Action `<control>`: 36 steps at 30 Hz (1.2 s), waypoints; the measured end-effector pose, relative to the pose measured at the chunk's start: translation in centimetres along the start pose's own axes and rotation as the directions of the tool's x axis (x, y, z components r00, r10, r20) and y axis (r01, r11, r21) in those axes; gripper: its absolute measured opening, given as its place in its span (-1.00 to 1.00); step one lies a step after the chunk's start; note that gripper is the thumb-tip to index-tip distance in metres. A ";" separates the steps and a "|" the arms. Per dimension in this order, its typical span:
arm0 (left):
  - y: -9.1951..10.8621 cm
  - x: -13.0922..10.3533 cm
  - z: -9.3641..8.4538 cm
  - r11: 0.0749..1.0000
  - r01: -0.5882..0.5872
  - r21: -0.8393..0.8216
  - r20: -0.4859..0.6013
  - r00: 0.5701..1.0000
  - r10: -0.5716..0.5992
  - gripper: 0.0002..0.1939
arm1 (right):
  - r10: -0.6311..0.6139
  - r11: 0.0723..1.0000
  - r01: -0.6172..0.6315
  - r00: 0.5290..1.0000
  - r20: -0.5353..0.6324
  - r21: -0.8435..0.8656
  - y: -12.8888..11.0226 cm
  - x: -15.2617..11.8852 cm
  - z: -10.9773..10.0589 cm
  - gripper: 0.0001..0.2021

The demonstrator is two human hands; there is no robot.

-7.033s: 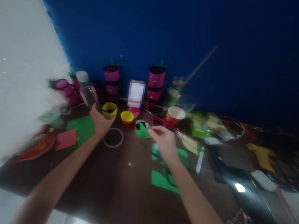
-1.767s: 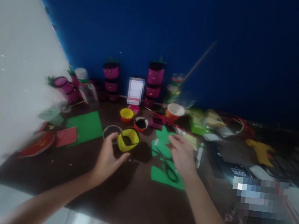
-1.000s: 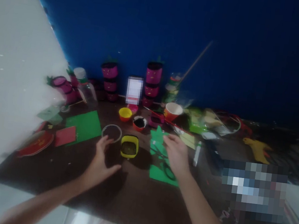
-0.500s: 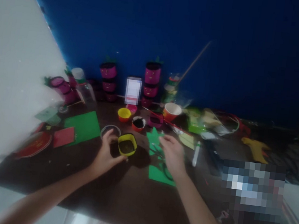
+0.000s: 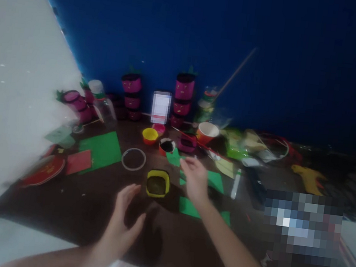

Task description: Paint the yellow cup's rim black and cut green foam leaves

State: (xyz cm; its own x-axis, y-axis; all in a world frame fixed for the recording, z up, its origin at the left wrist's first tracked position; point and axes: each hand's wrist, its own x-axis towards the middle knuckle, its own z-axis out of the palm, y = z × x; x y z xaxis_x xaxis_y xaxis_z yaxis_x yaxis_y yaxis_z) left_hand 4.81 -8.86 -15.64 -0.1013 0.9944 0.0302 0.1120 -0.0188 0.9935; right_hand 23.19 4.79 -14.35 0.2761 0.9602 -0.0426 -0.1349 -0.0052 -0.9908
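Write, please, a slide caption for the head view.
Right hand pinching a green cutout; left hand open beside a square pot.

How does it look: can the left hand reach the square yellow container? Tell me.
Probably yes: the left hand is open near the square yellow container, with nothing visible between them.

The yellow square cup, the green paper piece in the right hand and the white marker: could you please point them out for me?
Yellow square cup (image 5: pixel 158 175): head view, far inner wall.
Green paper piece (image 5: pixel 173 157): head view, middle of its visible part.
White marker (image 5: pixel 235 185): head view, barrel.
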 end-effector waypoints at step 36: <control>0.6 12.2 -0.8 0.939 -0.310 0.149 0.301 0.919 0.255 -0.79 | -0.012 0.997 0.050 0.872 0.489 -0.066 0.2 0.0 0.9 -0.83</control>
State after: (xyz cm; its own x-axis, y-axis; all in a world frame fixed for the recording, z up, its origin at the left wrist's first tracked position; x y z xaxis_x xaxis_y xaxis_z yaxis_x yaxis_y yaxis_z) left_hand 2.86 3.15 -14.60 0.2335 0.9401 0.2486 0.2842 -0.3104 0.9071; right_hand 22.35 5.02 -14.44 -0.2226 0.9742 0.0370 -0.0581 0.0246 -0.9980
